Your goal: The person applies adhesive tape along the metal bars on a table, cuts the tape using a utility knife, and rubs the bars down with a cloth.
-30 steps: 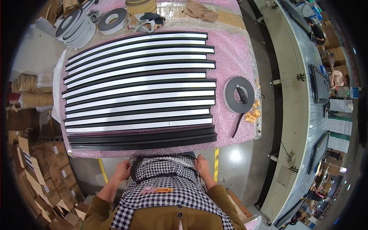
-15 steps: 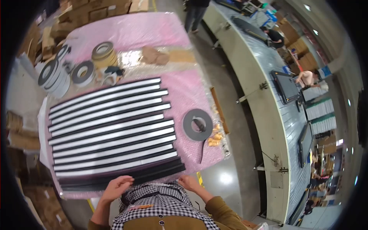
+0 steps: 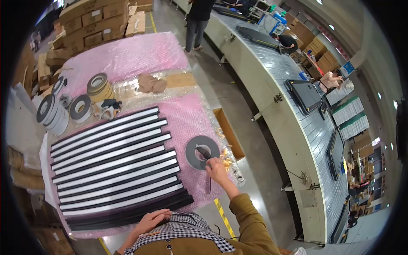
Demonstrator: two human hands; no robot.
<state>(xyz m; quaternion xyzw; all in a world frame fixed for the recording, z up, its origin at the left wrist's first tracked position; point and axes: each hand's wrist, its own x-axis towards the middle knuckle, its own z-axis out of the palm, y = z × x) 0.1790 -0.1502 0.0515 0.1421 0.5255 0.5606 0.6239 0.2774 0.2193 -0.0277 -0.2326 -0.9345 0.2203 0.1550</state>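
Note:
A grey tape roll lies flat on the pink bubble wrap, with a dark tool across its centre hole. My right hand is at the roll's lower right edge, its fingers curled together near the tool's end; what they grip is hidden. A dark tape tail hangs down from beside that hand. My left hand rests with fingers stretched out at the near table edge, against the checkered apron. Left of the roll, several black strips with white faces lie side by side, plain black ones nearest me.
Several tape rolls stand at the table's left. Brown paper lies farther back. An open cardboard box sits beyond the right edge. Across the aisle runs a long conveyor line with people beside it. A person stands at its near side.
My right hand has moved from the near table edge forward to the tape roll. My left hand stays by the front edge, now against the apron. The view has shifted.

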